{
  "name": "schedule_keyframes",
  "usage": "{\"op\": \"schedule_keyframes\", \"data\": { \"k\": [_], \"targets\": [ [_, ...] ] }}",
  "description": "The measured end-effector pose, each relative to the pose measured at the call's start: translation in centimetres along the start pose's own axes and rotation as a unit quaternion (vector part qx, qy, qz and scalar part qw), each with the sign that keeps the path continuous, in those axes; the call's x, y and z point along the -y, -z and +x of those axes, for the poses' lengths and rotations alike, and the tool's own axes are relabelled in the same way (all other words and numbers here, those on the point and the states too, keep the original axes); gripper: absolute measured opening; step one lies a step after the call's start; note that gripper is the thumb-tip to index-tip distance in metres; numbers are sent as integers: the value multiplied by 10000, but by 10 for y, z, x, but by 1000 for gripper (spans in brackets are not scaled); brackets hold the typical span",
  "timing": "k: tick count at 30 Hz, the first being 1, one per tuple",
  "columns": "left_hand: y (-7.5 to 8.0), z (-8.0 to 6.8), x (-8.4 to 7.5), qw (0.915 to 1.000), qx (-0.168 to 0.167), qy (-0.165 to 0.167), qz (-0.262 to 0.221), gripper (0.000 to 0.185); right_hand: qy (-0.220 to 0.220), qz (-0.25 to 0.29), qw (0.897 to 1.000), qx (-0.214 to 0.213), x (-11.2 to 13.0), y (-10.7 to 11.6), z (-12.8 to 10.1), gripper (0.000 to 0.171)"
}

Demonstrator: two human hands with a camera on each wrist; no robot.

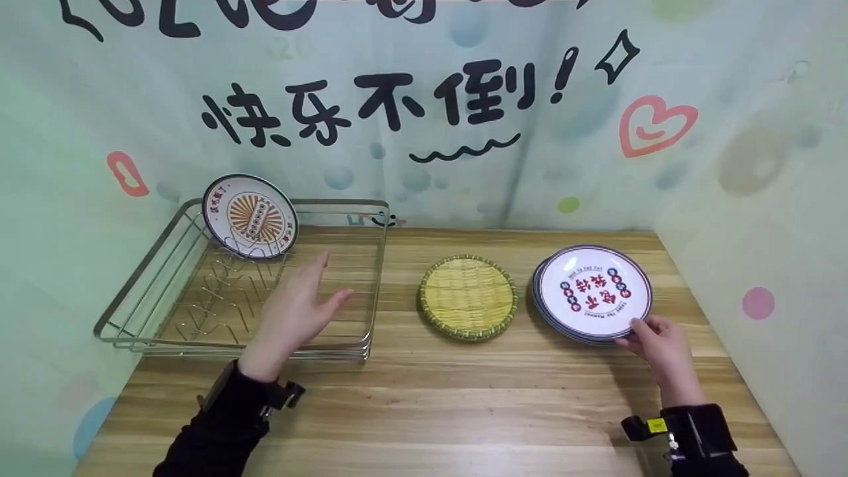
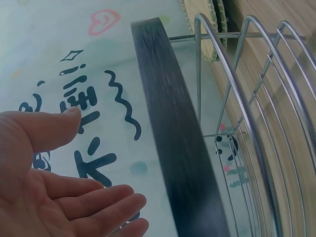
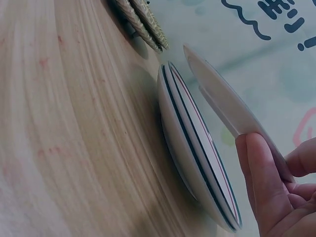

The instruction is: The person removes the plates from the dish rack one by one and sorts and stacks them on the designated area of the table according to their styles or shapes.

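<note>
My right hand (image 1: 666, 351) pinches the near right rim of a white plate (image 1: 596, 321) with red and blue print, thumb on top and fingers beneath. In the right wrist view this plate (image 3: 229, 103) is tilted and lifted apart from the stacked plates (image 3: 190, 148) below it. My left hand (image 1: 291, 315) hovers over the wire dish rack (image 1: 381, 278), holding nothing, its thumb spread from the fingers. In the left wrist view its fingers (image 2: 98, 210) look relaxed beside the rack's metal rim (image 2: 173, 128). Another plate (image 1: 222, 225) with a sunburst print leans upright at the rack's back left.
Between the rack and the stacked plates lies a round woven bamboo tray (image 1: 468, 298), seemingly on another like it. Wire dividers (image 1: 228, 298) stand in the rack's left part. A printed cloth (image 1: 450, 192) hangs behind the wooden table (image 1: 457, 411) and along its sides.
</note>
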State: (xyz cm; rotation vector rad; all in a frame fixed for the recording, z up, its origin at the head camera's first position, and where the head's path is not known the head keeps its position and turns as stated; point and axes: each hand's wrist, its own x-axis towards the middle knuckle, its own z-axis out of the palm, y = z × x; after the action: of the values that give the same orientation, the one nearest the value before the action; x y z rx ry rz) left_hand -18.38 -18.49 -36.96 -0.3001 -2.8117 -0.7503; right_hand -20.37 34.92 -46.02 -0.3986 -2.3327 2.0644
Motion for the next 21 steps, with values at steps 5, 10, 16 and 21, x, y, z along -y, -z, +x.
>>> {"op": "schedule_keyframes", "data": {
  "k": [5, 10, 16, 21],
  "targets": [
    [1, -2, 3, 10000, 32, 15, -12, 75, -196, -449, 9988, 53, -5, 3, 3, 43],
    [3, -3, 2, 10000, 11, -41, 3, 74, -331, -613, 9975, 66, -8, 5, 4, 52],
    [3, -3, 2, 10000, 26, -9, 11, 75, -425, -699, 9966, 73, -9, 6, 7, 48],
    [4, -3, 3, 10000, 23, 37, -9, 75, -477, -482, 9976, 101, -10, 7, 8, 37]
  ]
}}
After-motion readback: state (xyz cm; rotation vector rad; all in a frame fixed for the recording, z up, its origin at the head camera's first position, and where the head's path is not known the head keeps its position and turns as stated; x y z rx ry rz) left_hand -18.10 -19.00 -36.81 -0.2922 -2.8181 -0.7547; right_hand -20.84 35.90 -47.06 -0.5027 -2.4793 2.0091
